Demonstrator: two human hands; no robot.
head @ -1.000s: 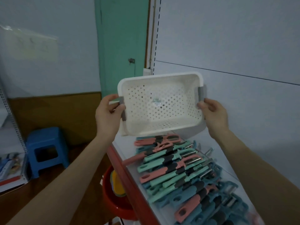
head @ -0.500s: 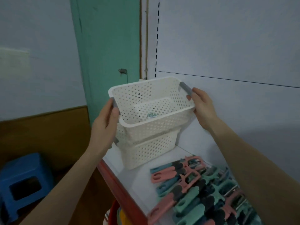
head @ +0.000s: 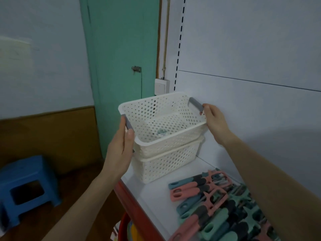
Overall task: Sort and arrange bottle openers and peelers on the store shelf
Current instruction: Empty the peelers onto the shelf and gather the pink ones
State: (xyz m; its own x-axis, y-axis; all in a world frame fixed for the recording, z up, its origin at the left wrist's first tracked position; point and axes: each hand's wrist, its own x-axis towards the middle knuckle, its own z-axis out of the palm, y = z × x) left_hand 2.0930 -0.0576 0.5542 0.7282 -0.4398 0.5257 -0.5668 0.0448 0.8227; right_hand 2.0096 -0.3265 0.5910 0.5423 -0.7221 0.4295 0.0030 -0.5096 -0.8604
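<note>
A white perforated basket [head: 166,145] with grey handles sits nested in a second white basket [head: 166,166] at the far left end of the white shelf [head: 156,202]. My left hand [head: 121,150] grips the upper basket's near-left grey handle. My right hand [head: 214,121] holds its far-right handle against the back panel. The upper basket is empty apart from a label sticker on its floor. A pile of pink, teal and blue peelers and bottle openers [head: 217,206] lies on the shelf to the right of the baskets.
The shelf has a red front edge [head: 133,204]. A red tub [head: 122,226] sits below it. A blue plastic stool [head: 26,186] stands on the floor at left. A green door [head: 121,49] and a wall switch [head: 161,86] are behind the baskets.
I tipped the basket from facing me to upright, then lowered it into the second basket on the shelf. My view shifted left and up, with the utensil pile now at lower right.
</note>
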